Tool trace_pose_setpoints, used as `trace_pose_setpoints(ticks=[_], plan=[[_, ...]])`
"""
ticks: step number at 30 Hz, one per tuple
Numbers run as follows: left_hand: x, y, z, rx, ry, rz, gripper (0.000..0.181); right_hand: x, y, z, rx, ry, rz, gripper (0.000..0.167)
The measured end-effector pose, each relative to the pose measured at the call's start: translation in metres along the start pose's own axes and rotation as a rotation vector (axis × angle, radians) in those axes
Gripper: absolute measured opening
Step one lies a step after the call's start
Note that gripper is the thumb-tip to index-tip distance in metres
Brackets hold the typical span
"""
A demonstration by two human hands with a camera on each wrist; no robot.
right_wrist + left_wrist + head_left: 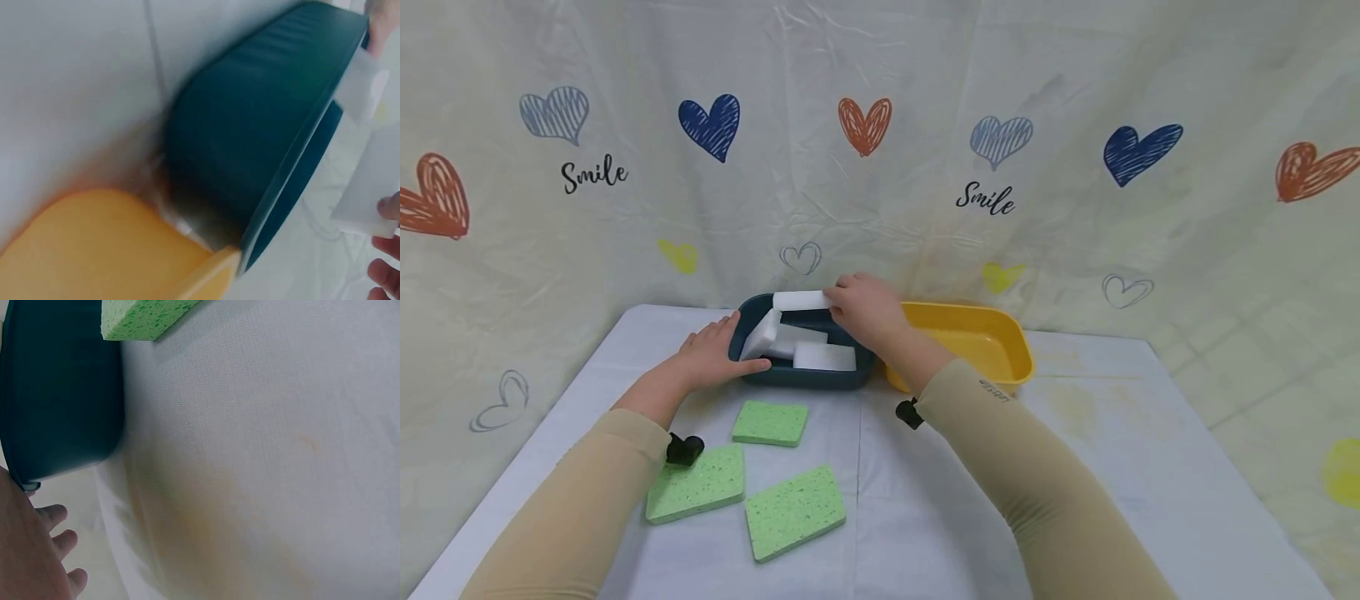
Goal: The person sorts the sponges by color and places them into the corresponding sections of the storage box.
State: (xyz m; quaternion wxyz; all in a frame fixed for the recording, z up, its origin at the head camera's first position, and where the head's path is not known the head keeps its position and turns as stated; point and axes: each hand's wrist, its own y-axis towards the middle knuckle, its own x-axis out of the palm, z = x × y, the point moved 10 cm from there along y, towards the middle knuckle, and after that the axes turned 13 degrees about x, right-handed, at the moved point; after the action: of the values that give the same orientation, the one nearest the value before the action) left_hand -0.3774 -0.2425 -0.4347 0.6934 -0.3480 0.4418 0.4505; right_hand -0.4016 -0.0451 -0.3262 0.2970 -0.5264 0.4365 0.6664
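A dark teal basin (805,380) stands at the back of the table with several white sponge blocks (824,357) in it. My right hand (868,312) pinches one end of another white sponge block (800,301), held level over the basin's back edge; the right wrist view shows that held block (369,187) between thumb and fingers. At the basin's left end, my left hand (707,352) touches the rim with fingers spread and the thumb along the front edge. The left wrist view catches only part of this hand (31,544) beside the basin wall (62,394).
Close by on the right is a yellow basin (992,367), touching or nearly touching the teal one. Three green sponges (796,512) lie flat on the white-covered table (925,517) in front. Behind hangs a curtain (917,50) printed with hearts.
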Motion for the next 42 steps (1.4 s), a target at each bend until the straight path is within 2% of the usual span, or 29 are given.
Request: trace_pose_setpoints(ticks=[4, 9, 14, 22, 27, 35, 42], plan=[[-0.001, 0.0, 0.001, 0.001, 0.006, 0.01, 0.125, -0.006, -0.001, -0.022, -0.076, -0.055, 0.04, 0.03], [0.001, 0.003, -0.001, 0.0, 0.01, 0.004, 0.125, 0.004, -0.003, -0.035, -0.138, -0.111, -0.034, 0.033], [0.001, 0.001, -0.002, -0.007, 0.007, -0.005, 0.125, 0.012, -0.004, -0.031, -0.146, -0.156, -0.066, 0.032], [0.002, 0.001, -0.004, -0.003, -0.014, -0.006, 0.125, 0.024, -0.006, -0.017, -0.116, -0.199, -0.121, 0.03], [0.002, 0.002, -0.004, 0.0, -0.017, -0.001, 0.127, 0.014, -0.01, -0.014, -0.109, -0.146, -0.082, 0.029], [0.002, 0.002, -0.001, 0.009, -0.015, 0.006, 0.127, 0.004, -0.022, -0.016, -0.175, -0.044, -0.029, 0.028], [0.002, 0.002, -0.003, 0.018, -0.019, 0.029, 0.131, -0.005, -0.026, -0.006, -0.15, 0.041, 0.019, 0.029]])
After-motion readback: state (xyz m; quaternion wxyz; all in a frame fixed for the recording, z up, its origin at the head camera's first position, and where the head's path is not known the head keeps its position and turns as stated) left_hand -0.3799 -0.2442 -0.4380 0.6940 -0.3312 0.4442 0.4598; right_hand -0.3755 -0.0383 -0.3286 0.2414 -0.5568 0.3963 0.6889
